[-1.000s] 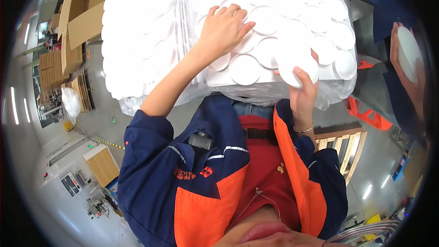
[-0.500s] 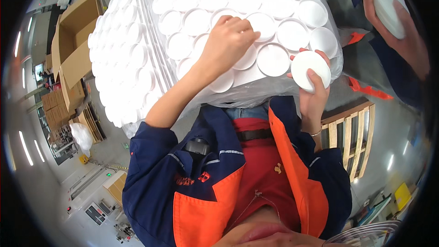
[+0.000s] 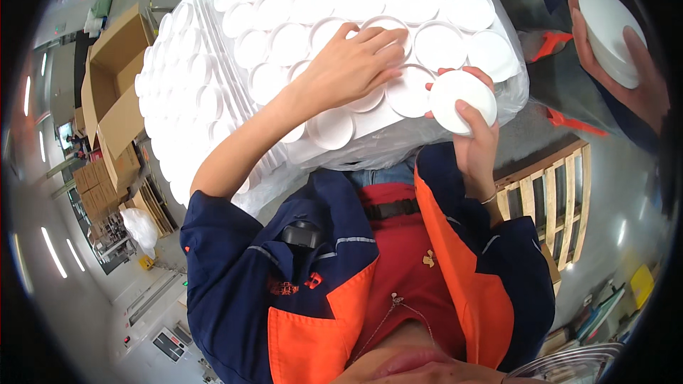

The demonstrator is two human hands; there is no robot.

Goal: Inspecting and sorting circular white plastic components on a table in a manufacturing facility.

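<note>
Rows of round white shallow lids [image 3: 331,129] with raised rims lie on a white sheet in front of me. Over these rows reaches my left hand [image 3: 352,67], palm down, its fingers apart above a lid [image 3: 413,91] and its neighbours. Whether its fingertips touch a lid is hard to see. At the right near edge of the rows, my right hand [image 3: 475,128] grips a round white lid [image 3: 461,99], thumb on top and fingers curled behind. Any further lids under that one are hidden.
Another person's hand [image 3: 644,64] holds a stack of white lids [image 3: 610,35] at the far right. Clear plastic film [image 3: 398,144] hangs along the pile's near edge. A wooden pallet [image 3: 548,195] lies to the right. An opened cardboard box [image 3: 117,78] stands at the left.
My left hand's fingers have spread from a more closed shape, and it sits slightly lower. My right hand has shifted left and up with its lid. The other person's stack has tilted and moved down.
</note>
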